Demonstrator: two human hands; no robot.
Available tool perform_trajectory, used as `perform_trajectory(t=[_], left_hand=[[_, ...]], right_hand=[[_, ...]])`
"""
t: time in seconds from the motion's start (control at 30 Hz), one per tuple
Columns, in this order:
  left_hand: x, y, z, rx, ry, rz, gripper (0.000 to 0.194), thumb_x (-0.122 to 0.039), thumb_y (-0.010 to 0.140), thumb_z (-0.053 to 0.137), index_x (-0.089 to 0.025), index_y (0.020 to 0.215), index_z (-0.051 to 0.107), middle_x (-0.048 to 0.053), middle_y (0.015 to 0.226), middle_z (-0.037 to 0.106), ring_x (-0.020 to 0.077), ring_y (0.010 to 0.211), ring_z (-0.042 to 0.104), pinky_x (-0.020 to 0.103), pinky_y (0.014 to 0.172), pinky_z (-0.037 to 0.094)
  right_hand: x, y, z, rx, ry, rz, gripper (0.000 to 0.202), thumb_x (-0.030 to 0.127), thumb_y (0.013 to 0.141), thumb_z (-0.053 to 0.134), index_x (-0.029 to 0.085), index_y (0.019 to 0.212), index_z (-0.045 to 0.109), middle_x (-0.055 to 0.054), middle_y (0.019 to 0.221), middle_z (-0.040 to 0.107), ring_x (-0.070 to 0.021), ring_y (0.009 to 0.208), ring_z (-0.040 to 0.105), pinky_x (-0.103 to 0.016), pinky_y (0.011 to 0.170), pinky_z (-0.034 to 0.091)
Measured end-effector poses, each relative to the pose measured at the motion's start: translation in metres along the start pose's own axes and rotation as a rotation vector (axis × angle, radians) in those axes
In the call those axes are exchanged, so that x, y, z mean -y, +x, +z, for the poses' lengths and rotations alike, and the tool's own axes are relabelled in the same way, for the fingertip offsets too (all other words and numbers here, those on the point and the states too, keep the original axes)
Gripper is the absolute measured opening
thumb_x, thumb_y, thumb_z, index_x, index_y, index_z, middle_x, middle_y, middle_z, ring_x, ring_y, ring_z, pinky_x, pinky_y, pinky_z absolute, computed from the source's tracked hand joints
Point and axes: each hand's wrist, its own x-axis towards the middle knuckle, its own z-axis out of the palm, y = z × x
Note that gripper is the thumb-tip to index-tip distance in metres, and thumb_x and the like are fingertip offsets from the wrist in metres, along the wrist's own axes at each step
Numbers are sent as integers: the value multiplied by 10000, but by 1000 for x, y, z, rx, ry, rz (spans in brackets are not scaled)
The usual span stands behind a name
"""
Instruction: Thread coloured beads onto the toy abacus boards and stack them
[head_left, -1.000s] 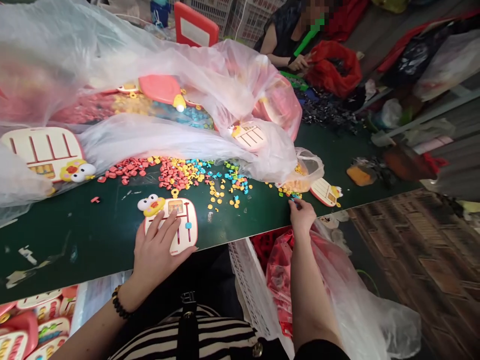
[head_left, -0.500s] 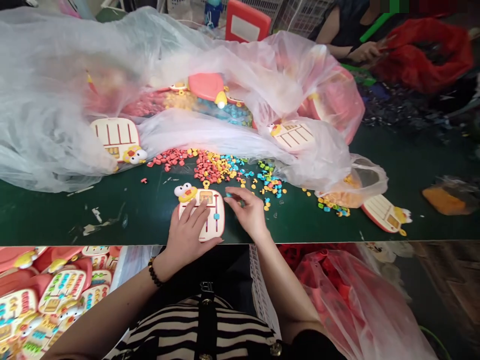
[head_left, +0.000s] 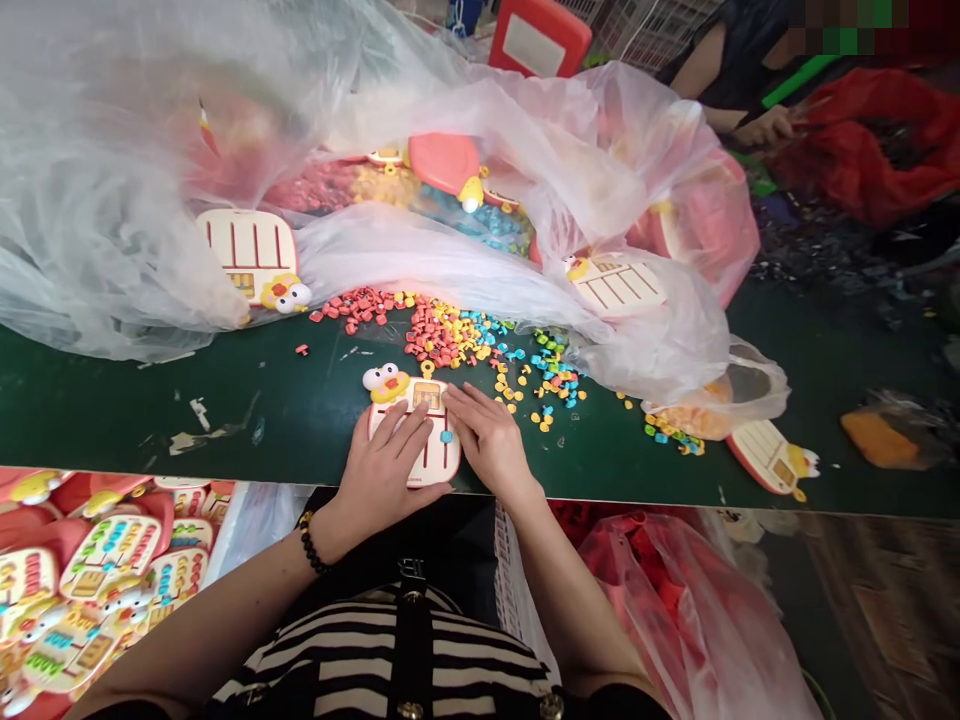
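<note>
A cream slotted toy board [head_left: 442, 462] with a red edge and a yellow duck-like head with big eyes lies at the table's front edge. My left hand [head_left: 379, 455] rests over its left part, fingers stretched flat on the face and thumb along the bottom edge. One small blue piece [head_left: 446, 437] sits in the right-hand slot. At the upper end of that slot, the bent fingers of my right hand [head_left: 491, 440] are pressed together; their tips hide whatever is between them. Loose red pieces [head_left: 431, 335], with yellow, blue and green ones, lie just beyond the board.
Plastic bags [head_left: 360, 240] with toy parts stretch across the back. Other slotted boards [head_left: 251, 240] lie among them. Boards filled with coloured pieces [head_left: 112, 550] are piled at lower left. Another person's hand [head_left: 765, 128] is by red netting [head_left: 900, 130] at upper right.
My right hand has moved left from beside the board onto its upper right. The small blue piece seen at its fingertips is now hidden. My left hand stays on the board.
</note>
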Motion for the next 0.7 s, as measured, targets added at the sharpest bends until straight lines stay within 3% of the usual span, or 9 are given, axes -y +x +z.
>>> perform_trajectory(t=[0.13,0.27,0.33,0.43,0.57,0.7], left_hand=[[0,-1,2,-54,-31,-15,674,-545,823,574,-99,1316,466,194,1314,572,318,1277,482,500,1104,255],[0,-1,3,-82,-25,-18,677,-485,855,535,-64,1366,393,215,1337,542,305,1277,477,480,1099,253],[1,0,2,-64,-19,-16,712,-507,846,549,-64,1379,382,209,1346,538,308,1269,476,481,1093,257],[1,1,-1,-22,-35,-8,769,-582,789,617,-103,1360,425,171,1323,570,309,1211,503,485,1079,273],[0,0,-3,5,-59,-30,658,-550,783,656,-186,1307,498,110,1300,600,300,1169,506,505,1082,257],[0,-1,-2,-22,-65,6,533,-524,804,647,-205,1222,559,83,1235,637,309,1163,497,523,1086,231]], right_hand=[[13,-15,0,65,31,-8,360,321,960,439,248,1278,591,-61,1321,611,-252,1365,417,-483,1061,381],[22,-14,8,121,81,-71,498,397,944,459,211,1407,450,-87,1424,515,-270,1420,316,-506,1128,300],[22,-11,8,51,140,-34,489,383,948,457,214,1406,442,-94,1386,550,-257,1358,416,-472,1098,360],[17,-14,1,-134,189,68,360,332,932,509,249,1276,569,-84,1174,662,-221,1112,595,-404,959,491],[14,-25,3,-135,149,11,196,318,886,602,248,1042,698,-61,960,656,-195,914,617,-348,808,547],[12,-20,19,-225,4,16,228,308,933,523,211,991,721,-76,858,642,-191,830,603,-334,744,542]])
